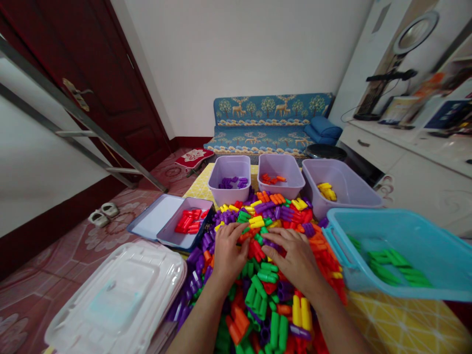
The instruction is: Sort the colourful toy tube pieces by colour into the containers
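A large heap of plastic tube-shaped building pieces (260, 290) in green, purple, red, orange and yellow lies in front of me. My left hand (229, 250) rests on the heap, fingers bent forward and thumb apart. Facing it, my right hand (293, 253) lies on the pieces with its fingers spread. Between the two hands is a red piece (257, 250); no piece is visibly gripped. Just beyond the fingertips sits a yellow piece (257, 222). Some pieces under my palms and fingers are hidden.
Behind the heap stand lilac bins with purple (229, 196), orange (282, 191) and yellow pieces (342, 199). A blue bin (405, 290) at right holds green pieces. Left are an open case (147, 219) with red pieces and stacked white lids (155, 290). A ladder (77, 115) leans farther left.
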A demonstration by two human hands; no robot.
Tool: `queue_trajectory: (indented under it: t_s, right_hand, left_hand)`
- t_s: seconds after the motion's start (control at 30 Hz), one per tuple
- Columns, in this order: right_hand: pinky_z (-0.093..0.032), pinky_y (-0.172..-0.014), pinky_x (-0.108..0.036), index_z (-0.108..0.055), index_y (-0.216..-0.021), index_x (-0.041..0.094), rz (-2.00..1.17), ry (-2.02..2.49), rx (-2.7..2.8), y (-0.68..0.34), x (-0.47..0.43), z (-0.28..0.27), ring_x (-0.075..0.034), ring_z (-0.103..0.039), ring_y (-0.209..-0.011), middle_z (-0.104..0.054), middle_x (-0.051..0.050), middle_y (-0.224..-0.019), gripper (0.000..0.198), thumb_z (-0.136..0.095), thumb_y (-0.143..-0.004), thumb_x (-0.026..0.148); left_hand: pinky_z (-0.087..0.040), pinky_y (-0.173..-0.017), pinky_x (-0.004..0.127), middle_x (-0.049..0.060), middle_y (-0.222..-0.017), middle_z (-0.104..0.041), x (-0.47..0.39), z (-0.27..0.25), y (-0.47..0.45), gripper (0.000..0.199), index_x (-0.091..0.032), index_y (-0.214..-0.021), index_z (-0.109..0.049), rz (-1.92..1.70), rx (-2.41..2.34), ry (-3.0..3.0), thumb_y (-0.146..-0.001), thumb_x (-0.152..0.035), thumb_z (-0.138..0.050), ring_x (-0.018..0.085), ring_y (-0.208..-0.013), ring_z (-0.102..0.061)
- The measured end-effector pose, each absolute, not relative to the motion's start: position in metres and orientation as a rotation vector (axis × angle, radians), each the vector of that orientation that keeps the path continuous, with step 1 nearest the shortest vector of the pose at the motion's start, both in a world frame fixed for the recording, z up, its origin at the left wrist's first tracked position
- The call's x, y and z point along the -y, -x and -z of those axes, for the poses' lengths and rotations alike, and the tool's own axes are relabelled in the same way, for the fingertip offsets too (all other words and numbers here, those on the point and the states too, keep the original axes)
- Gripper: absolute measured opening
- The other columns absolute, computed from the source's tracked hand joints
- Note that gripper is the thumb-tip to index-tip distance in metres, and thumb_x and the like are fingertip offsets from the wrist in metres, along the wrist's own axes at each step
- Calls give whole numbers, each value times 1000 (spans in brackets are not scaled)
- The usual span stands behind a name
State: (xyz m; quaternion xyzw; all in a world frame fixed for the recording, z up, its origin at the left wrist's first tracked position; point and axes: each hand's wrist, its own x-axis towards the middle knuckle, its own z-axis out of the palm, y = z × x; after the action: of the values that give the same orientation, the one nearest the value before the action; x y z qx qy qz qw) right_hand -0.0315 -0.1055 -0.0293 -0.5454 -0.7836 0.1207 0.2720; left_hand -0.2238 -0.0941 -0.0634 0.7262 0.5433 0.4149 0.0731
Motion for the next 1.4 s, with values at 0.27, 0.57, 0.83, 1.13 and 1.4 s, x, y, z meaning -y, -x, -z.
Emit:
queue_trajectory:
  t_s: [0.27, 0.57, 0.83, 1.13, 1.4]
  right_hand:
    - [-38, -99, -46, -69, -112, 28, -408, 1314, 1931, 34, 108, 27, -23, -55, -113, -68, -3, -115, 32, -45, -98, 41]
    - [-51, -77, -31, -65, -95, 21, -599, 1194, 1175, 32, 115, 27, -18, -64, -84, -68, -3, -93, 22, -72, -78, 32]
    - [-50, -62, -12, -64, -79, 16, -880, 544, 255, -18, 105, 3, -4, -56, -68, -60, 1, -79, 17, -65, -88, 31]
    - [-52, -63, -20, -71, -96, 21, -1204, 950, 644, 4, 112, 19, -11, -63, -75, -70, -3, -89, 24, -69, -80, 38]
    - [-50, -64, -28, -70, -108, 25, -823, 1225, 1570, 47, 121, 33, -18, -65, -86, -68, -5, -111, 31, -66, -78, 21]
  left_hand:
    - [-49, -89, 34, 7, -108, -67, 97, 61, 223, 26, -22, -114, -66, -1458, -1436, -1983, -89, -24, -61, 20, -101, -62]
    - [-52, -82, 30, 5, -100, -68, 97, 59, 222, 35, -21, -106, -70, -1505, -1337, -1900, -73, -28, -80, 19, -93, -65]
    - [-53, -83, 30, 5, -100, -69, 96, 59, 222, 31, -21, -106, -70, -1523, -1341, -1892, -75, -22, -77, 18, -93, -65]
    - [-54, -90, 32, 5, -120, -66, 96, 70, 223, 46, -27, -125, -60, -1496, -1275, -1781, -82, -16, -68, 19, -107, -64]
    - [-50, -99, 33, 3, -118, -70, 107, 58, 220, 47, -28, -127, -59, -1400, -1011, -2006, -84, -9, -63, 18, -111, -64]
